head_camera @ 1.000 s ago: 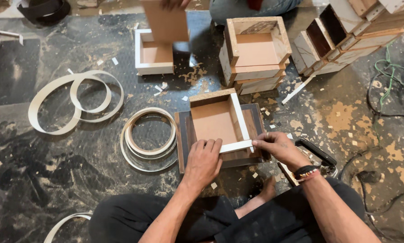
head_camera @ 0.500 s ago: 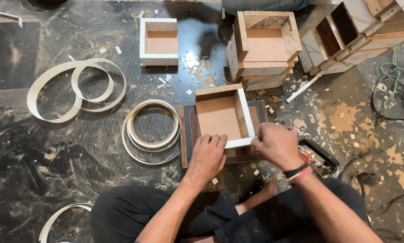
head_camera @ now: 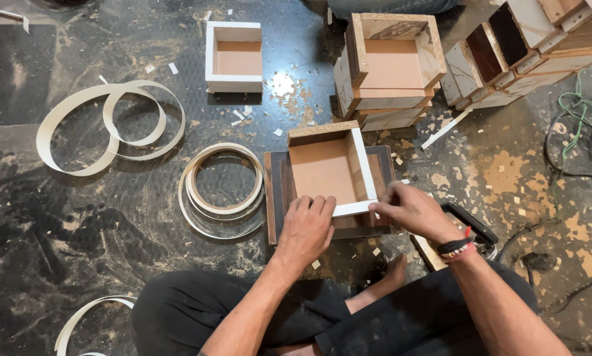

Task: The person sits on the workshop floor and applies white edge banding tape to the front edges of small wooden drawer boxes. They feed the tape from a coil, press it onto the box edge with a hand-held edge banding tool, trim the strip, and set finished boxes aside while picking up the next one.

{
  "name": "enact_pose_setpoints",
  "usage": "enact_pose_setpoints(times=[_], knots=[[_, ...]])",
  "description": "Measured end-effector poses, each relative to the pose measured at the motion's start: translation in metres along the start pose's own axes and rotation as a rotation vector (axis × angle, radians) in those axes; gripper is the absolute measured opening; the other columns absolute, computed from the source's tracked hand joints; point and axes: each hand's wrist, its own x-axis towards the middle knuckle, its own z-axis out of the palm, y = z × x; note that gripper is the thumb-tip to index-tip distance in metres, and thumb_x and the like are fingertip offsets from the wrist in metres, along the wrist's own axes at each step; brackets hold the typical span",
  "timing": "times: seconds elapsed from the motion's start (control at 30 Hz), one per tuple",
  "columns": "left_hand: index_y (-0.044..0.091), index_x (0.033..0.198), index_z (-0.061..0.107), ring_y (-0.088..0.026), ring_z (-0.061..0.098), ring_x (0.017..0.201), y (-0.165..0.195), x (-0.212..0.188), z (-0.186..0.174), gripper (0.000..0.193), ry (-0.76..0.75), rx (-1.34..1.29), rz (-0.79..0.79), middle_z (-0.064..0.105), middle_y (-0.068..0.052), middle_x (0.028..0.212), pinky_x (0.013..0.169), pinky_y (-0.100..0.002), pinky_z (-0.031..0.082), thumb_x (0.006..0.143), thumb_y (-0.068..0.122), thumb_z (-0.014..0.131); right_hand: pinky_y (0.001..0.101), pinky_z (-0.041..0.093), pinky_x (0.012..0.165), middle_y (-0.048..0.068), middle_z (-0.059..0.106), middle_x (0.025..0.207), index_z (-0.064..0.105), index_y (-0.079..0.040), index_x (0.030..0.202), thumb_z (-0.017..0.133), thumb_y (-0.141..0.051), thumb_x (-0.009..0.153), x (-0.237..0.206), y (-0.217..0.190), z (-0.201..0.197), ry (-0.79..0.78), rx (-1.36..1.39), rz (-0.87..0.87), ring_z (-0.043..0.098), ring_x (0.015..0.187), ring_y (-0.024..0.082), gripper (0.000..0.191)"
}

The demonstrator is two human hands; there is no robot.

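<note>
Dark and dusty, the workshop floor point(head_camera: 78, 217) is covered with chips and pale stains, and the person sits on it with legs crossed. Behind, a stack of chipboard boxes point(head_camera: 388, 66) stands, with more boxes point(head_camera: 507, 59) lying at the right, partly cut off by the edge of the view. One finished white-edged box point(head_camera: 234, 58) now stands alone at the back; the hand that was placing it a second ago is gone. Loose loops of white edge banding point(head_camera: 111, 125) and a tighter coil point(head_camera: 222, 191) lie at the left.

In the middle, the open box point(head_camera: 329, 168) rests on a dark board point(head_camera: 277, 198), just in front of the knees. The left hand point(head_camera: 307, 231) lies flat with its fingers point(head_camera: 312, 206) pressed on the near rim, where a white strip point(head_camera: 354, 208) is. The right hand point(head_camera: 411, 212) has come closer and pinches the end of this strip at the near right corner. I judge the strip is being pressed down on this rim.

A dark tool point(head_camera: 469, 227) behind the right wrist is half hidden; I cannot tell what it is.
</note>
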Motion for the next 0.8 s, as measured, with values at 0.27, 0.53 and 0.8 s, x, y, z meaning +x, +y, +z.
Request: enact_pose_setpoints(times=[0.27, 0.53, 0.8], knots=[[0.002, 0.119, 0.059, -0.030, 0.059, 0.097, 0.003, 0.002, 0.003, 0.044, -0.024, -0.024, -0.009, 0.061, -0.012, 0.100, 0.092, -0.045, 0.048, 0.080, 0.015, 0.076, 0.0284, 0.052, 0.066, 0.006, 0.077, 0.087, 0.069, -0.002, 0.106, 0.064, -0.020, 0.096, 0.011, 0.068, 0.039, -0.031, 0.809, -0.118, 0.072, 0.079, 0.015, 0.021], [0.000, 0.125, 0.057, -0.033, 0.063, 0.099, -0.004, 0.003, -0.001, 0.051, -0.014, -0.230, -0.098, 0.065, -0.015, 0.108, 0.087, -0.044, 0.050, 0.079, 0.014, 0.076, 0.0275, 0.060, 0.071, 0.005, 0.075, 0.088, 0.068, -0.004, 0.119, 0.057, -0.019, 0.099, 0.009, 0.091, 0.059, 0.237, 0.842, -0.160, 0.072, 0.079, 0.013, 0.028], [0.007, 0.099, 0.065, -0.031, 0.063, 0.095, -0.011, 0.007, -0.007, 0.027, -0.030, -0.264, -0.121, 0.067, -0.009, 0.095, 0.081, -0.045, 0.048, 0.081, 0.022, 0.079, 0.0290, 0.055, 0.070, 0.015, 0.073, 0.099, 0.065, 0.003, 0.120, 0.064, -0.011, 0.101, 0.020, 0.080, 0.058, 0.267, 0.918, -0.137, 0.069, 0.084, 0.018, 0.024]])
